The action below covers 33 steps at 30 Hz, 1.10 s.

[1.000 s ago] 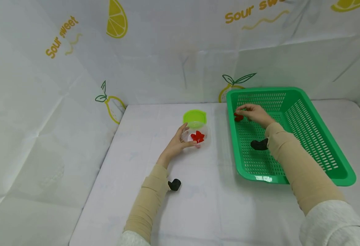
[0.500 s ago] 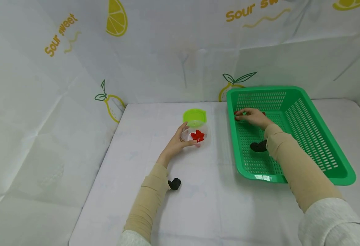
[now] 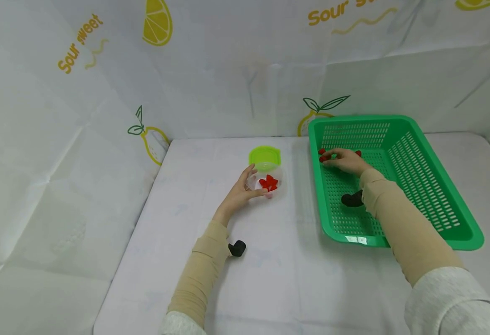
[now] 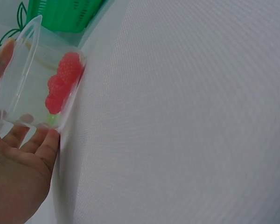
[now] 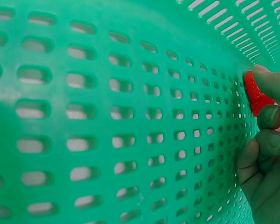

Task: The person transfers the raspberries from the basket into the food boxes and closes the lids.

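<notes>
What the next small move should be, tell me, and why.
Probably have the right hand pinch the red berry by the basket wall: its thumb and fingers are right at that piece, though I can't tell whether they grip it. The left hand holds the clear tub with similar pieces inside, suggesting this one could join them.

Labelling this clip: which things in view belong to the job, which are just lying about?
Likely job: clear container, held by the left hand; red pieces inside it; green basket; red piece by the right hand.

Apparently idle: lime-green lid behind the container, no hand on it, possibly needed later; lemon-print backdrop.
</notes>
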### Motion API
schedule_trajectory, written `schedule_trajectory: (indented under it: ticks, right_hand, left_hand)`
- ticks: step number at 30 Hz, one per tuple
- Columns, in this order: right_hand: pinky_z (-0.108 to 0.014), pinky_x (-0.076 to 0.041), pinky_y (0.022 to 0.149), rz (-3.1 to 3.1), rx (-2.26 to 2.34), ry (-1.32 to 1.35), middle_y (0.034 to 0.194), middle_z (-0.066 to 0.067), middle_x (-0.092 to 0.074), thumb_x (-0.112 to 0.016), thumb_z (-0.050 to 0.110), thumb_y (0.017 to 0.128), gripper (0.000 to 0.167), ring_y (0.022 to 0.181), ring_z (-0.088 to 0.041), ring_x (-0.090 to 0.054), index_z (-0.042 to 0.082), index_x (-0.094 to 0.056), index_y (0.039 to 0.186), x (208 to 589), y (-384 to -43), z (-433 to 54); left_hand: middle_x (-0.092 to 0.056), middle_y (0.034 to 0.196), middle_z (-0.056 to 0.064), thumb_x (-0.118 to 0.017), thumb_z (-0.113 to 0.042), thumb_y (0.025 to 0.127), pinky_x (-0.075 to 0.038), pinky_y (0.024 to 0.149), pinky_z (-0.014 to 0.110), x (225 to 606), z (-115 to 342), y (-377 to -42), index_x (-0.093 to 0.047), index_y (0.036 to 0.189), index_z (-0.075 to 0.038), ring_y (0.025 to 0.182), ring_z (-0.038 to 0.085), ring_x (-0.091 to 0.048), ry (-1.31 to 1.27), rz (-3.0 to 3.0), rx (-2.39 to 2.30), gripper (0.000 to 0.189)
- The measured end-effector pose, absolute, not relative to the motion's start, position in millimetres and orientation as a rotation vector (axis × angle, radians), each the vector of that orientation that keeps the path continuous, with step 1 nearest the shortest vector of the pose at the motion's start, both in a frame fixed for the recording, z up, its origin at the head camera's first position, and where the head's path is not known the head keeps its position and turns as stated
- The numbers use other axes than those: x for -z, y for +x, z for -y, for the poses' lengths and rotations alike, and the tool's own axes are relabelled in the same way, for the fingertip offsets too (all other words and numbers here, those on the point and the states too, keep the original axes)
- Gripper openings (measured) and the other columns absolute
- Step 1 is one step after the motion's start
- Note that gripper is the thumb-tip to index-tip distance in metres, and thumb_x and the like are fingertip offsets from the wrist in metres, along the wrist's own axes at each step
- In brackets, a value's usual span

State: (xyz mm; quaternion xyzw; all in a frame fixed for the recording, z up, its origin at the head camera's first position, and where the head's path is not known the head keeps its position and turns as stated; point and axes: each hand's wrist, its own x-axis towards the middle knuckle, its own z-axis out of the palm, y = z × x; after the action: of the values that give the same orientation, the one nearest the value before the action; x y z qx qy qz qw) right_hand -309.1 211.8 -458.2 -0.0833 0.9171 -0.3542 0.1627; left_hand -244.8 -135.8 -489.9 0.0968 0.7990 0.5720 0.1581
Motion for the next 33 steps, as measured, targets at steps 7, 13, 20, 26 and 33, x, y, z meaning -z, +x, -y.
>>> schedule_trajectory:
  ticks: [7, 13, 20, 26, 33]
  right_hand:
    - [-0.032, -0.035, 0.063, -2.656, 1.001, -0.264, 0.089, -0.011, -0.052, -0.058, 0.026, 0.092, 0.038, 0.073, -0.021, -0.040, 0.003, -0.053, 0.121, 458, -310, -208]
    - [-0.032, -0.036, 0.065, -2.656, 0.981, -0.300, 0.091, -0.012, -0.053, -0.058, 0.025, 0.092, 0.034, 0.073, -0.020, -0.041, 0.002, -0.054, 0.115, 457, -308, -208]
    - [-0.034, -0.038, 0.070, -2.653, 0.954, -0.303, 0.106, -0.018, -0.054, -0.058, 0.027, 0.092, 0.033, 0.080, -0.023, -0.044, 0.003, -0.055, 0.115, 455, -307, -211]
    - [-0.035, -0.037, 0.071, -2.652, 0.962, -0.269, 0.106, -0.018, -0.053, -0.058, 0.029, 0.092, 0.035, 0.083, -0.025, -0.043, 0.004, -0.055, 0.116, 452, -307, -214]
    - [-0.035, -0.038, 0.070, -2.635, 1.024, -0.266, 0.101, -0.014, -0.051, -0.056, 0.034, 0.092, 0.037, 0.083, -0.025, -0.042, 0.005, -0.054, 0.116, 444, -305, -215]
  left_hand:
    - [-0.031, 0.148, -0.013, -0.073, -0.033, 0.079, -0.025, 0.113, 0.046, 490, 136, -245, -0.017, 0.145, -0.041, 0.136, 0.023, -0.033, 0.272, -2.294, -1.639, 0.087]
    - [-0.031, 0.149, -0.012, -0.073, -0.034, 0.079, -0.025, 0.113, 0.048, 490, 135, -244, -0.018, 0.145, -0.041, 0.138, 0.025, -0.030, 0.280, -2.316, -1.630, 0.087]
    - [-0.032, 0.149, -0.010, -0.073, -0.033, 0.079, -0.032, 0.109, 0.046, 489, 135, -242, -0.019, 0.146, -0.039, 0.134, 0.024, -0.036, 0.292, -2.337, -1.626, 0.086]
    - [-0.032, 0.149, -0.011, -0.073, -0.036, 0.079, -0.036, 0.105, 0.044, 488, 135, -242, -0.018, 0.145, -0.040, 0.130, 0.023, -0.039, 0.283, -2.350, -1.605, 0.086]
    - [-0.032, 0.149, -0.010, -0.072, -0.034, 0.079, -0.036, 0.105, 0.044, 487, 134, -241, -0.019, 0.146, -0.039, 0.130, 0.023, -0.038, 0.281, -2.337, -1.614, 0.085]
